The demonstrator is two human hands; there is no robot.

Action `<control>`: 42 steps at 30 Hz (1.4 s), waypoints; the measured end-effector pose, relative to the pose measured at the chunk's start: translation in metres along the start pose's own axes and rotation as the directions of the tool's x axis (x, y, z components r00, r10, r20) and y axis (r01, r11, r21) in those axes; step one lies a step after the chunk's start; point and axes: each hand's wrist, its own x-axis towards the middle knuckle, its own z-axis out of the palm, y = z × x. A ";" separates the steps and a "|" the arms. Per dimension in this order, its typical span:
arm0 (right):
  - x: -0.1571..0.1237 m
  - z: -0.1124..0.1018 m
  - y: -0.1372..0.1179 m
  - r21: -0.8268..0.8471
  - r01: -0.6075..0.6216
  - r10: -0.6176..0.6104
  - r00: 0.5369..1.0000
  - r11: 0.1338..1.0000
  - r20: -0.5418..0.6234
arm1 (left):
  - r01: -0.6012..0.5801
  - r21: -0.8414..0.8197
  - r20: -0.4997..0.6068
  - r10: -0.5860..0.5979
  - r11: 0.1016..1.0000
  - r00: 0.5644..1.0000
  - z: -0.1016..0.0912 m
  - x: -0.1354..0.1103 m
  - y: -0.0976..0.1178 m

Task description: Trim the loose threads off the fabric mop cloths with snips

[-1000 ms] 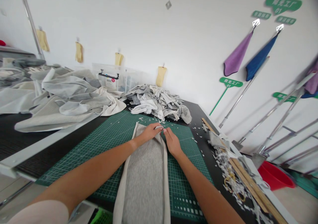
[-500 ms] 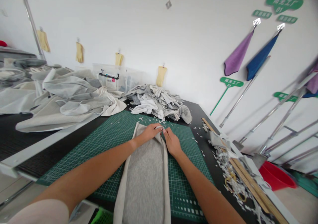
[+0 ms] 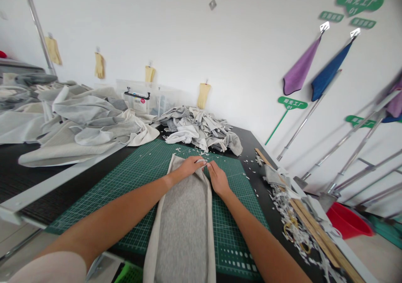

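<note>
A long strip of grey fabric [image 3: 185, 220] with paler edges runs lengthwise over the green cutting mat [image 3: 234, 228], its near end passing out of view at the bottom. My left hand [image 3: 191, 165] pinches the far right corner of the fabric, lifting it slightly into a fold. Close against it, my right hand [image 3: 217, 177] grips the same corner with thumb and finger. Both hands are closed, and their fingertips nearly meet. Small white fabric scraps lie on the mat just beyond them.
Behind the mat lies a heap of grey cloth pieces [image 3: 201, 128]. Larger fabric sheets [image 3: 88, 124] cover the left, near a clear plastic box [image 3: 138, 99]. To the right are wooden strips [image 3: 314, 228] among shredded scraps [image 3: 290, 222] and a red basin [image 3: 350, 220].
Almost nothing differs. My hands keep hold of the same fabric corner, and the view has shifted very slightly.
</note>
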 end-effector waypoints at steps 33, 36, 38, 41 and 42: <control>0.006 0.003 0.001 0.071 -0.094 0.100 0.992 0.993 -0.079 | -0.054 0.035 -0.018 0.054 0.998 0.998 0.005 0.001 -0.004; 0.006 0.004 -0.001 0.047 -0.105 0.109 0.990 0.993 -0.094 | -0.072 0.040 -0.019 0.073 0.997 0.997 0.005 0.001 -0.003; 0.006 0.005 -0.001 0.036 -0.112 0.115 0.988 0.993 -0.102 | -0.077 0.047 -0.018 0.078 0.996 0.997 0.005 0.000 -0.001; 0.006 0.005 -0.002 0.048 -0.110 0.114 0.988 0.993 -0.108 | -0.087 0.060 0.001 0.087 0.994 0.996 0.004 -0.001 0.002; 0.006 0.005 -0.001 0.057 -0.106 0.111 0.988 0.993 -0.111 | -0.091 0.066 0.011 0.091 0.994 0.996 0.005 -0.002 0.002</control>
